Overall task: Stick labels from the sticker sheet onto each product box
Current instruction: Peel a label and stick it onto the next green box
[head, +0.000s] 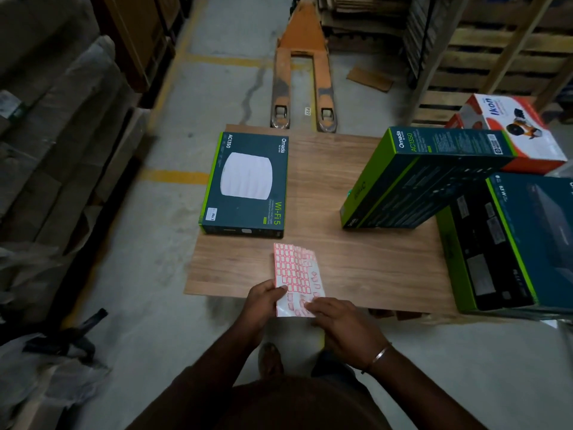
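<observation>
A white sticker sheet (pixel 294 271) with red-bordered labels lies over the near edge of the wooden table (pixel 356 268). My left hand (pixel 263 301) pinches its left edge, thumb on top. My right hand (pixel 344 327) has its fingertips on the sheet's lower right part, picking at a label. A dark green Omada box (pixel 246 184) lies flat at the table's far left, with a small white label at its near left corner. Another Omada box (pixel 424 178) leans tilted at the right. A third dark box (pixel 508 240) stands at the right edge.
A white and red Ikon box (pixel 511 128) sits behind the boxes at the right. An orange pallet jack (pixel 302 72) stands on the floor beyond the table. Wrapped goods line the left side, wooden pallets (pixel 502 48) the far right.
</observation>
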Action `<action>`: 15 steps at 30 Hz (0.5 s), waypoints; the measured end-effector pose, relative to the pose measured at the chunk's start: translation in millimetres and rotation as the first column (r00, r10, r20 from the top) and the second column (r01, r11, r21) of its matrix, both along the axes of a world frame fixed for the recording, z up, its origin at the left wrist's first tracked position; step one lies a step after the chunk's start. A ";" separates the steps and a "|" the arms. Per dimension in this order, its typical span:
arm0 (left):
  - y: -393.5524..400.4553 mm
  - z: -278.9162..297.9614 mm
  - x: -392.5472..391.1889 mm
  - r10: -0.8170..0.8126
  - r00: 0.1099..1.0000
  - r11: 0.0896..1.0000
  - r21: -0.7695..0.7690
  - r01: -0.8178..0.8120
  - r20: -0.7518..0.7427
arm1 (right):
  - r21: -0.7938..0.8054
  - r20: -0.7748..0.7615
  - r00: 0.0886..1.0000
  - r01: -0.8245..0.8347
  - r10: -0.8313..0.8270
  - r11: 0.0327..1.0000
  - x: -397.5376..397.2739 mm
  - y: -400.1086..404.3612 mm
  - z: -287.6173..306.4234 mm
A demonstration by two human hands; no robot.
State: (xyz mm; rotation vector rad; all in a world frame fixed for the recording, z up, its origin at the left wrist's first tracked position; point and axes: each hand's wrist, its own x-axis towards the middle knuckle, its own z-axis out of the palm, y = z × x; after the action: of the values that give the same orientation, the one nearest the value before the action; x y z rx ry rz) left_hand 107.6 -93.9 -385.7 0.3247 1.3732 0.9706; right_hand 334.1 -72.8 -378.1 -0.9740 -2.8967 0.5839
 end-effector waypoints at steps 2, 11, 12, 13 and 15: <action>-0.5 7.9 -1.2 -0.011 1.000 0.999 0.032 0.011 -0.026 | -0.031 -0.077 0.995 0.067 -0.070 0.997 -1.3 4.9 17.1; -9.4 45.7 1.8 0.019 0.998 0.984 0.178 -0.009 -0.055 | -0.120 -0.378 0.865 0.308 -0.330 0.944 -48.5 32.5 73.0; -10.0 50.1 2.7 0.026 0.999 0.980 0.196 -0.017 -0.044 | -0.133 -0.382 0.862 0.307 -0.334 0.943 -52.9 33.7 75.1; -10.2 54.7 3.9 0.038 0.999 0.976 0.216 -0.030 -0.032 | -0.136 -0.388 0.860 0.301 -0.330 0.944 -56.2 34.7 77.4; -9.8 63.8 4.9 0.054 0.998 0.965 0.257 -0.046 -0.024 | -0.127 -0.402 0.857 0.296 -0.322 0.947 -60.2 35.5 82.5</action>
State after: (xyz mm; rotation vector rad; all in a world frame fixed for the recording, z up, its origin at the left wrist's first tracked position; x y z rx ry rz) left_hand 112.5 -103.8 -322.0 0.5027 1.2901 1.1932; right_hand 273.9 -37.3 -295.5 -1.1285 -2.2990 0.7512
